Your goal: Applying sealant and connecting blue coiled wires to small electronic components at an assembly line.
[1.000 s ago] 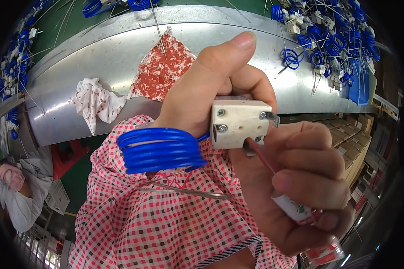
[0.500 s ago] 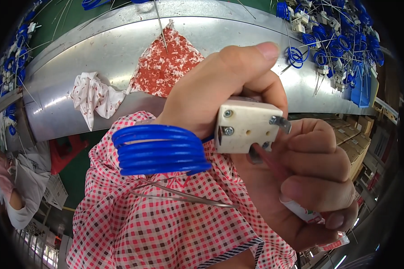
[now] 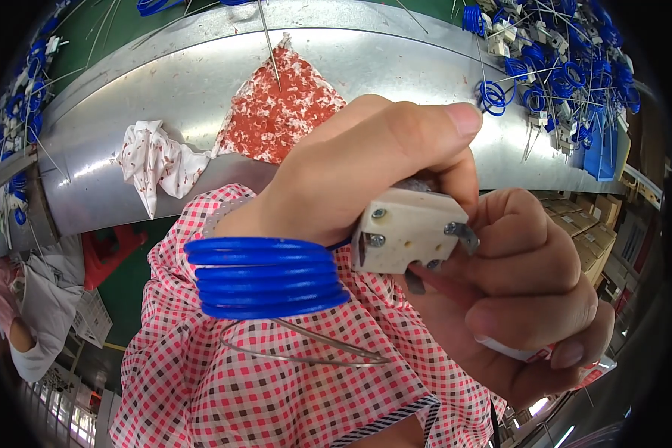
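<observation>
My left hand point(image 3: 351, 164) is closed around a white thermostat block point(image 3: 403, 231) with small screws and metal tabs, thumb across its top. From the block hangs a coil of blue tubing point(image 3: 269, 276), below my left wrist, with a thin bare metal loop point(image 3: 306, 352) under it. My right hand point(image 3: 534, 272) has its fingers curled close by the block's right side. It grips a slim tool with a reddish shaft point(image 3: 452, 289), whose tip reaches the block's lower edge. Part of a white printed piece point(image 3: 514, 351) shows between those fingers; the rest is hidden.
A metal worktable point(image 3: 396, 67) lies ahead, with a red patterned cloth point(image 3: 276, 112) and a crumpled white cloth point(image 3: 157, 160) on it. Blue-coiled thermostats point(image 3: 560, 75) are heaped at the far right. Cardboard boxes point(image 3: 579, 231) stand at right. Another person's arm point(image 3: 15, 321) shows at left.
The thermostat block and its blue coil have come down a little, along with my left hand. My right hand's lower fingers have shifted slightly right, still gripping the reddish tool.
</observation>
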Action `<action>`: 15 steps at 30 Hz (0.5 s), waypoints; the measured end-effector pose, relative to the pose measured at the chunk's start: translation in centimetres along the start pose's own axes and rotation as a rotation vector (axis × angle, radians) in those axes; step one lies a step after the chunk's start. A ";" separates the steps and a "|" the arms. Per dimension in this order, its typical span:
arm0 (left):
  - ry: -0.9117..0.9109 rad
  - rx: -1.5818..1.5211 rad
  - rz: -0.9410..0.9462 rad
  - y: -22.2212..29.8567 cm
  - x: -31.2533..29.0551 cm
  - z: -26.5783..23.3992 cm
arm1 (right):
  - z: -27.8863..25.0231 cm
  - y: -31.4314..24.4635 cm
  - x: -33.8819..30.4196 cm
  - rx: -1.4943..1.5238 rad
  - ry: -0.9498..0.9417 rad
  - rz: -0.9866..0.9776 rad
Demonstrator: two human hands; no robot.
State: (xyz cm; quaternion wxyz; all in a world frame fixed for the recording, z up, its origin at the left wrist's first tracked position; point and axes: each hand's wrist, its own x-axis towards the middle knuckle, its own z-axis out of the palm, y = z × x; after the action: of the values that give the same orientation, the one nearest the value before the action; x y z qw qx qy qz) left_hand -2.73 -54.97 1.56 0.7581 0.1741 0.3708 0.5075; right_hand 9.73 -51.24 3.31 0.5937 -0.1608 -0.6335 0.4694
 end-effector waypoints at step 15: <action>-0.052 0.013 -0.035 0.5 0.3 -0.9 | 1.6 1.9 0.3 0.252 -0.112 0.002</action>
State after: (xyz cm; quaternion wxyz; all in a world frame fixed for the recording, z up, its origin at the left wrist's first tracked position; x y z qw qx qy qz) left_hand -3.66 -54.63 1.19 0.7750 0.1856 0.3575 0.4869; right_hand 7.55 -50.69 2.17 0.5725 -0.0590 -0.6014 0.5541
